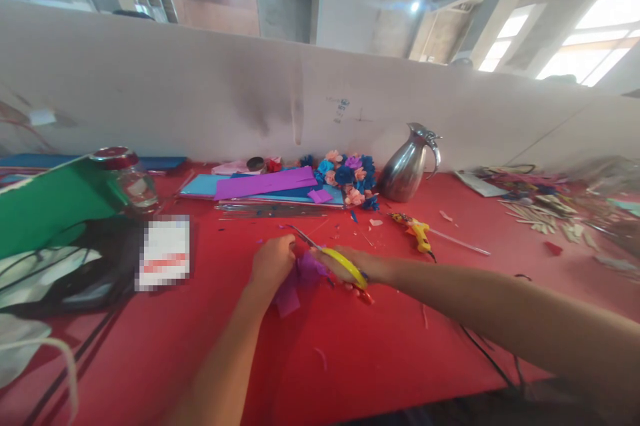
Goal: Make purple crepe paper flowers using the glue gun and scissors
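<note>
Purple paper (288, 298), pinched in the curled left hand (273, 261)! Yellow-handled scissors (344, 261), gripped in the curled right hand (336, 271).

purple paper (287, 303) — partly hidden by left hand (273, 265) | wall writing (341, 107) — too small to read | white card (167, 241) pixelated | green board (50, 203) cut by left edge

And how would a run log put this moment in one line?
left hand: holding purple sheet | right hand: holding yellow-handled scissors | nearby: yellow glue gun, flowers, metal jug | surface: red table
</note>
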Action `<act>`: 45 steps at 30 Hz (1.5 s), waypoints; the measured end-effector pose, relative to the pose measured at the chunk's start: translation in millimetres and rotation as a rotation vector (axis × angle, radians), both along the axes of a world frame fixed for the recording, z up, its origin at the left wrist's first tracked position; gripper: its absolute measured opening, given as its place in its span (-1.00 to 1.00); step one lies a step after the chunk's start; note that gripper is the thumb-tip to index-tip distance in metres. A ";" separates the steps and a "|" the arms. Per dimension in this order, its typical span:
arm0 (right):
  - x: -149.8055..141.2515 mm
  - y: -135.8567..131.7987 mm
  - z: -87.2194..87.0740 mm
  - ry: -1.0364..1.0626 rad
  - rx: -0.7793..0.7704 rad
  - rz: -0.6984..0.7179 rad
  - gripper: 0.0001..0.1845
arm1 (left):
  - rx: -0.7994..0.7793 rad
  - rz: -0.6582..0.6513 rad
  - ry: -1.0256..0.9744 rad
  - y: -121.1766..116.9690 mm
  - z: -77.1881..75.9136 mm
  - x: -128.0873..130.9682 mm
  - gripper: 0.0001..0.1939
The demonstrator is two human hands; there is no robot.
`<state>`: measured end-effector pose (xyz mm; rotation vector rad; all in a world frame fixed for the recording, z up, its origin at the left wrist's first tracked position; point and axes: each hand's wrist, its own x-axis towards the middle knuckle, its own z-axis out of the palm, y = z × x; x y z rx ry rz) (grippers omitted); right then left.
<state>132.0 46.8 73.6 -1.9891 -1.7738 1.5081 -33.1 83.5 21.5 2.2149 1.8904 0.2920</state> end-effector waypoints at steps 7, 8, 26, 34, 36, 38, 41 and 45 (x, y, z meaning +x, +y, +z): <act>0.0 -2.6 2.0 -0.115 0.156 0.127 -0.39 | -0.003 0.017 0.056 1.6 -0.1 -2.6 -0.72; -0.1 -2.9 3.5 -0.104 0.145 0.116 -0.38 | 0.002 0.031 0.065 1.7 1.0 -3.6 -0.71; 72.3 -23.3 -41.7 -0.653 0.483 -0.150 -0.58 | 0.242 0.170 -0.183 8.1 18.4 -21.6 -0.68; 71.8 -23.6 -30.0 -0.704 0.767 -0.155 -0.69 | 0.035 -0.001 -0.372 9.9 14.1 -18.1 -0.75; 65.2 -18.3 -27.3 -0.457 0.781 -0.080 -0.63 | -0.207 -0.203 -0.440 7.7 15.6 -24.7 -0.60; 56.3 -10.5 -28.5 -0.215 0.775 0.003 -0.62 | -0.381 -0.354 -0.435 3.3 20.0 -32.8 -0.45; 45.5 -0.1 -38.8 -0.053 0.865 0.133 -0.70 | -0.431 -0.377 -0.302 -3.7 26.5 -41.9 -0.34; 44.5 3.5 -55.6 -0.081 0.938 0.259 -0.79 | -0.421 -0.317 -0.175 -5.6 23.6 -45.4 -0.25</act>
